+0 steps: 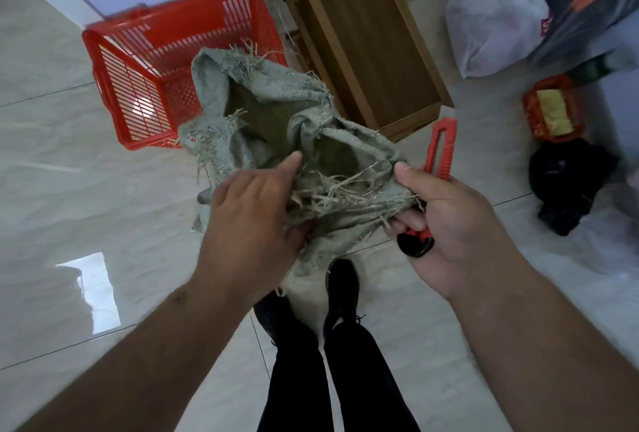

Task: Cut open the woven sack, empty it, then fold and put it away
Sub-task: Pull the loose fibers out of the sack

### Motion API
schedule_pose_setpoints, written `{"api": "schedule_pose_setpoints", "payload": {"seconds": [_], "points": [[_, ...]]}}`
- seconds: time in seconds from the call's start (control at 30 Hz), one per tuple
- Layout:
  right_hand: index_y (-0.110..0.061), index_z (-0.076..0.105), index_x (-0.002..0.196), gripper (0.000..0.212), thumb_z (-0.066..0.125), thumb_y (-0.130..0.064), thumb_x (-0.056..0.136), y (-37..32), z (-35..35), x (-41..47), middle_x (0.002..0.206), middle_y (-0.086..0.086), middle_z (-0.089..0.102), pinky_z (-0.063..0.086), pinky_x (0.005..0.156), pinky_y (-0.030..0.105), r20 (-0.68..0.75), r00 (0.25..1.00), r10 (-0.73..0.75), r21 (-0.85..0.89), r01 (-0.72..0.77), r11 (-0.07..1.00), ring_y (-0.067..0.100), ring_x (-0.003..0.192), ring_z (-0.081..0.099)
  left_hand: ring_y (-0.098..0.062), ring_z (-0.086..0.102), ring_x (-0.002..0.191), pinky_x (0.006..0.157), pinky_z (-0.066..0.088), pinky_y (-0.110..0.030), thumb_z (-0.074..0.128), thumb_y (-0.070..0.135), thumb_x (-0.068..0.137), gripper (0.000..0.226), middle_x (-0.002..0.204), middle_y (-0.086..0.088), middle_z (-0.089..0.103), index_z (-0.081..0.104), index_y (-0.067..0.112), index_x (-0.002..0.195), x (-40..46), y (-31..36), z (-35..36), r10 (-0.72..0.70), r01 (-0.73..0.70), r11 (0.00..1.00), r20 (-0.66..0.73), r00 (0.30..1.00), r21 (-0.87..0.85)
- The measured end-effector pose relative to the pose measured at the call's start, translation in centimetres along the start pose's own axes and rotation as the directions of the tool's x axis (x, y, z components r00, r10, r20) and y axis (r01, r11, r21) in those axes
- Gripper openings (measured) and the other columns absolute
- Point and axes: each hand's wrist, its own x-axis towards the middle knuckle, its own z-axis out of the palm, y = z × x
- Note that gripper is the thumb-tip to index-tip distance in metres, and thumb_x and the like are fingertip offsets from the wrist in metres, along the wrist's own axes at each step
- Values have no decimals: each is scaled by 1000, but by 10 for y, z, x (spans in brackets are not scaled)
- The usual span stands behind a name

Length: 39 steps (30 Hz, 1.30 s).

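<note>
A grey-green woven sack (276, 113) hangs in front of me with its frayed mouth gaping open and loose strands sticking out. My left hand (252, 217) grips the near edge of the sack, thumb under the cloth and fingers stretched over it. My right hand (446, 220) pinches the sack's right edge and at the same time holds a red utility knife (441, 148), whose body points up and away from me. Whether the blade is out is not visible. The sack's dark inside hides any contents.
A red plastic basket (145, 79) stands on the tiled floor behind the sack. A wooden cabinet (366, 34) stands at the back centre. White plastic bags (498, 17), a red packet (553, 113) and a black bundle (567, 179) lie at the right. My feet (340, 290) are below the sack.
</note>
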Motion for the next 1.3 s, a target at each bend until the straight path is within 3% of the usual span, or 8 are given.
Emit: {"api": "schedule_pose_setpoints", "payload": {"seconds": [0.1,0.3,0.5,0.57,0.73,0.83,1.0,1.3], "points": [[-17,47,82,26,62,-10,101,0,-1,-4,50,-6,48,41,46,27,11,1000,-29,-6,29,1000,8,37,42,-8,69,110,99,56,-36,79,27,87,47,122,13,70,60,42,127,5,7,-17,-217,344,832,317,923,-435],[-17,47,78,29,62,-10,101,2,0,-6,56,-8,54,45,42,18,68,995,-78,-132,87,987,2,38,50,0,49,129,107,42,-25,78,53,81,88,144,26,47,32,38,154,14,37,-39,112,-15,934,255,960,-357],[-26,54,75,29,77,-20,92,0,-10,2,71,2,44,53,59,32,75,971,-226,-321,238,917,16,59,46,3,64,68,62,49,-15,81,22,86,30,81,18,68,60,35,101,23,30,-23,77,143,811,345,935,-567],[-31,58,71,25,80,-31,83,0,-11,5,71,-2,48,52,74,46,53,956,-290,-425,284,860,23,70,48,-8,62,73,66,52,-27,79,21,84,29,82,14,64,60,33,101,20,22,-19,71,193,696,334,940,-692],[-32,57,71,25,79,-34,83,1,-9,7,64,-12,50,53,76,47,-36,924,-380,-484,317,816,18,68,50,-17,68,81,65,59,-36,74,10,81,53,104,-6,67,53,34,123,14,18,-13,136,174,566,300,944,-806],[-30,56,73,28,80,-31,88,2,-7,7,61,-14,47,51,69,42,-59,912,-405,-518,319,794,14,63,47,-42,67,82,68,58,-55,70,5,89,52,102,-11,69,53,35,129,14,15,-15,200,90,635,276,940,-767],[-27,58,89,24,77,-41,91,-1,1,-12,70,-13,53,48,55,20,-113,870,-480,-674,288,680,2,53,50,-15,52,59,57,44,-28,64,-1,98,28,77,4,70,75,25,101,13,20,-14,177,97,687,295,939,-720],[-30,63,96,30,87,-36,79,10,4,-27,85,-1,73,58,54,25,-92,957,-274,-761,110,639,14,67,70,6,70,79,71,51,-9,61,-15,94,53,104,12,80,67,21,132,9,31,-21,106,311,444,393,913,-840]]}}
